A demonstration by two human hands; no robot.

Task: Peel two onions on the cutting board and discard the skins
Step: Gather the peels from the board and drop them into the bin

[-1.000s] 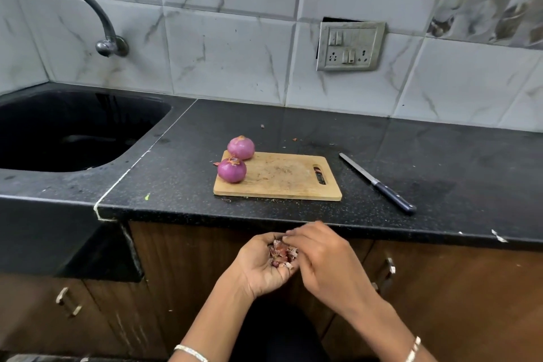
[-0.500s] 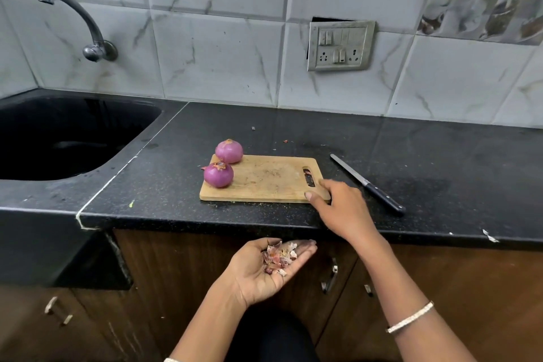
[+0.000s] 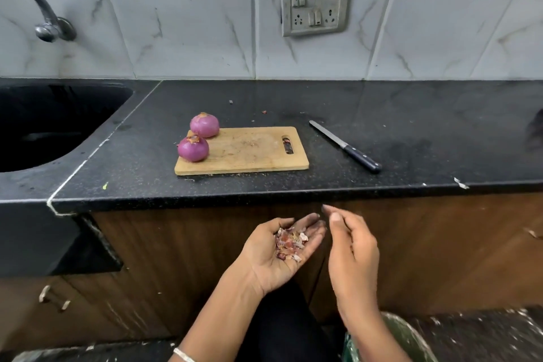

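Two peeled purple onions sit at the left end of the wooden cutting board (image 3: 249, 156): the near onion (image 3: 193, 149) on its left edge, the far onion (image 3: 204, 125) at its back left corner. Below the counter edge my left hand (image 3: 279, 253) is palm up, cupping a small heap of onion skins (image 3: 289, 242). My right hand (image 3: 351, 253) hovers just right of it, fingers loosely curved and holding nothing.
A knife (image 3: 346, 146) lies on the black counter (image 3: 411, 132) right of the board. A black sink (image 3: 44, 126) is at the left with a tap (image 3: 44, 23). A bin with a green liner (image 3: 402, 338) stands on the floor at the lower right. Wooden cabinet doors face me.
My right hand left the board's right edge and came back down beside the left palm. The view shifted lower, bringing the bin into sight.
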